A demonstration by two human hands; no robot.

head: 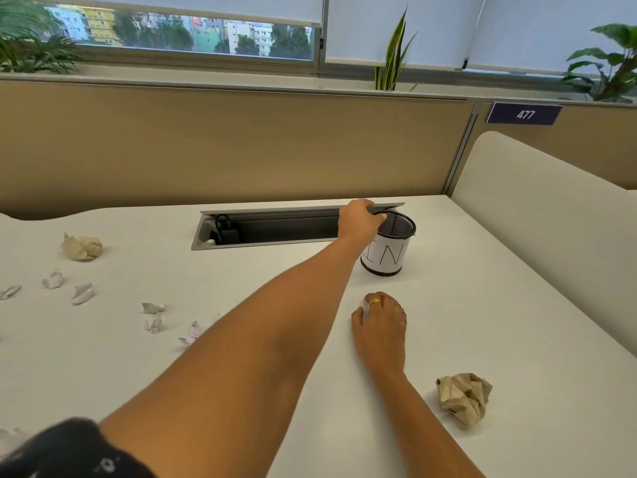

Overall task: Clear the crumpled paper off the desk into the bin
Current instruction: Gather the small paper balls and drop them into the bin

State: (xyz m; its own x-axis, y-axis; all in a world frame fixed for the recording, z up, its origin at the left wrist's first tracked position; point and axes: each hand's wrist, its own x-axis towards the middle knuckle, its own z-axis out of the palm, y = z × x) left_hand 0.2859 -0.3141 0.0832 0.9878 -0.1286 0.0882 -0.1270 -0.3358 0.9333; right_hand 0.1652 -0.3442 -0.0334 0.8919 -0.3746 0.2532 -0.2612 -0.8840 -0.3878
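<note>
**Light bin, long reach: where it could have slipped**

Your left hand (360, 219) was stretched across to the bin (388, 248), its grip curled at the mesh rim; whether it pinched the rim or held a scrap over the mouth, I could not tell, because the fingers hid it. Your right hand (379, 322) lay palm down on the bench (482, 305) just short of the bin, cupped over something white at the fingertips, most likely a paper ball, though too little showed to be sure.

The first risk was the bin itself. It looked small and light, and you were bearing on one side of its rim with an outstretched arm; a push or tug there could have tipped it or slid it toward the open cable tray (275, 225) just behind. A scrap dropped from that side could also have missed and fallen into the tray, where it would be awkward to fish out.

Further out, most of the work lay untouched: a brown wad (463, 396) near your right forearm, another brown wad (82, 247) far left, and white scraps (82, 293) scattered there. Your left forearm passed low beside the nearest scraps (189, 334), so drawing it back carelessly could have swept them off the edge.
</note>
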